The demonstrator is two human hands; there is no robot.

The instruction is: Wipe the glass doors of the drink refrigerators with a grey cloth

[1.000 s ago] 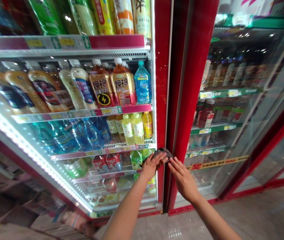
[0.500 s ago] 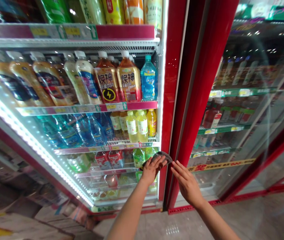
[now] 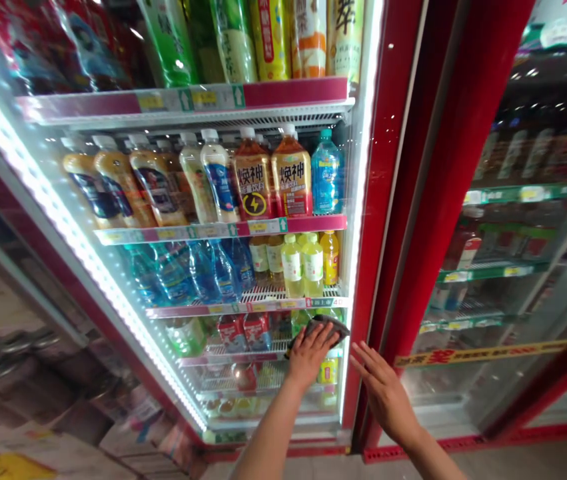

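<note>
We see the dark grey fabric cloth (image 3: 342, 327) under the left hand (image 3: 309, 357), whose fingers lie flat and slightly spread over it, its edges showing past them. The right hand (image 3: 386, 390) holds its fingers outstretched, a little apart, near the upright red door frame (image 3: 388, 167) (whether they touch, we cannot tell). Colourful plastic bottles (image 3: 290, 175) line pink-edged shelves (image 3: 296, 91) in a brightly lit cooler, above pale floor (image 3: 333, 468).
</note>
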